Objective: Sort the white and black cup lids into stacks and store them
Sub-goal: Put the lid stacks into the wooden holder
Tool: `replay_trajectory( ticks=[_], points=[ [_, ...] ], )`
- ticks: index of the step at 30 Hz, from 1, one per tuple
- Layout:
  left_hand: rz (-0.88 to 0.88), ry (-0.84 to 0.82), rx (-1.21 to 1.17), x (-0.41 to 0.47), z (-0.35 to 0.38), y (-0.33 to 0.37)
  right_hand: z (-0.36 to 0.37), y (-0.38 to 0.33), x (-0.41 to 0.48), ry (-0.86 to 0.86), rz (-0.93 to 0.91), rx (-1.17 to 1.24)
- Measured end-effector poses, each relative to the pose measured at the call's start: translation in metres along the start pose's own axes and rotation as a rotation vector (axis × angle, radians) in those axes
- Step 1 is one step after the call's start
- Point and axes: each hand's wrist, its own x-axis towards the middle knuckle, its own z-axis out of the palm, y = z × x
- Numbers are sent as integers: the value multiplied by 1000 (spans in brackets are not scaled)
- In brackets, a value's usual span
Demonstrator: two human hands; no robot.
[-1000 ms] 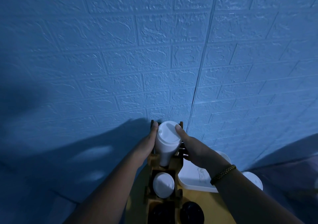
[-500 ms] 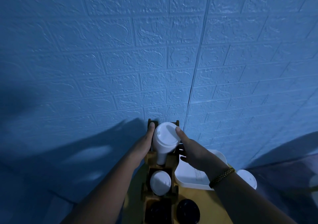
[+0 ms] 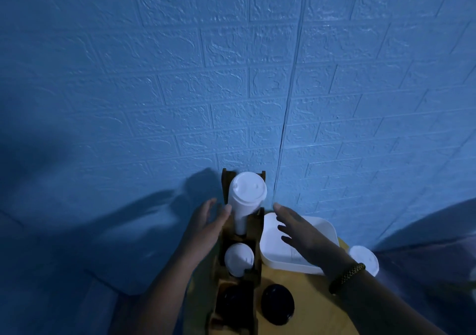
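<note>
Since the tall stack of white plastic cup lids [image 3: 246, 198] rises well above the walls of the dark brown wooden rack [image 3: 224, 180], only its lower end is held by the far compartment, next to the blue brick-pattern wall. The main risk is therefore a topple. A brush from either hand, or a knock to the rack, could tip the column against the wall or spill it over the side.

The left hand [image 3: 206, 227] is open with straight fingers and holds nothing. Its fingertips lie just beside the stack's left flank, and motion blur hides whether they touch. The right hand [image 3: 304, 236] is also open and empty. It hovers apart from the stack, above the white rectangular plastic tray [image 3: 273, 247].

The stack's long axis runs roughly upright out of the compartment, with the top lid's face turned up toward the camera. Any slight lean cannot be judged through the wide lens.

Sorting appears unfinished. One loose black round lid [image 3: 277, 304] lies on the yellow tabletop [image 3: 309, 309] beside the rack, and one loose white lid [image 3: 367, 260] sits beyond the tray.
</note>
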Motion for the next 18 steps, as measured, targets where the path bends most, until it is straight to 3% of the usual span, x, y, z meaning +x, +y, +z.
replay_trajectory(
  ticks=[8,14,18],
  points=[
    [228,31,542,-49,18,-17,10,27,-30,176,-238,-455],
    [337,-95,598,-89,71,-2,-12,59,-69,254,-373,-744],
    [379,-252,646,-94,137,10,-53,82,-99,399,-325,-883]
  ],
)
